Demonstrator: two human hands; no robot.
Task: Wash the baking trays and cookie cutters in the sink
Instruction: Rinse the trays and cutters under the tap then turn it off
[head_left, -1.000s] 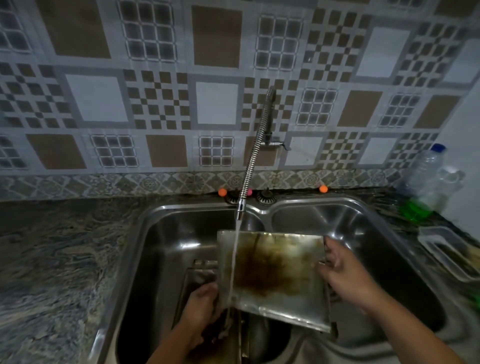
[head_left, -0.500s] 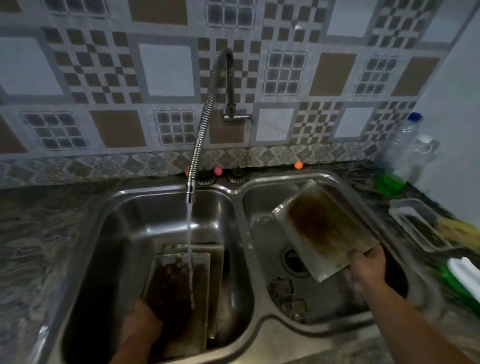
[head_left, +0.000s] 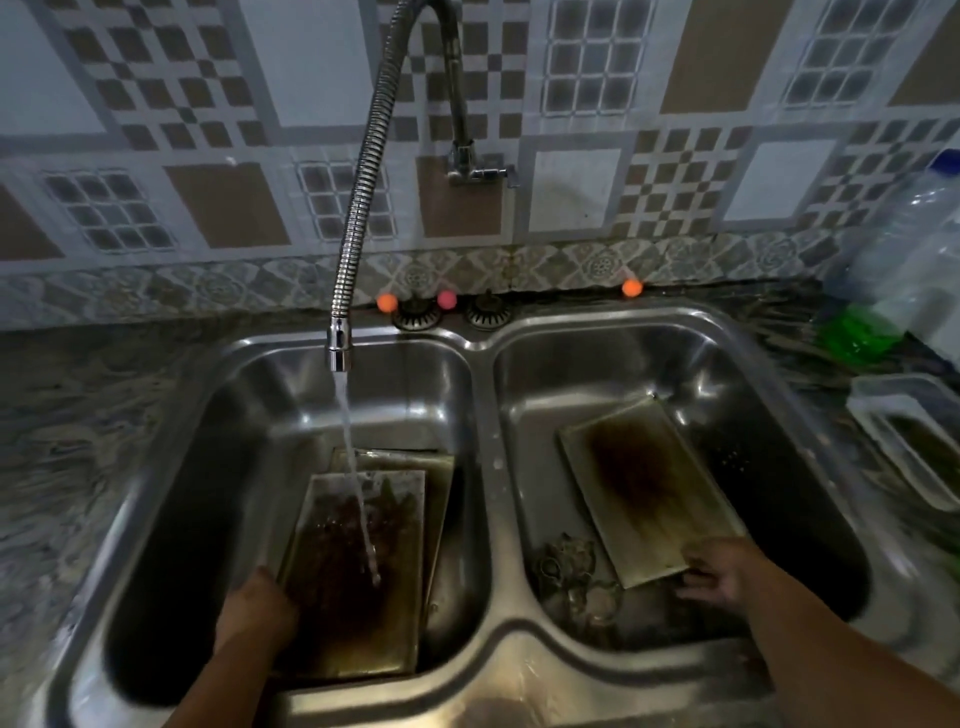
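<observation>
I see my left hand (head_left: 257, 610) gripping the stained rectangular metal baking tray (head_left: 353, 582) under tap water, left steel sink basin (head_left: 249, 384) | right hand (head_left: 714, 569), fingers spread, touching second browned tray (head_left: 649, 483), right basin | no legible labels

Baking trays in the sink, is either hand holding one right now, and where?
The left hand grips the tray under the tap at its near left edge. The right hand rests on the near corner of the other tray; no clear grip.
</observation>
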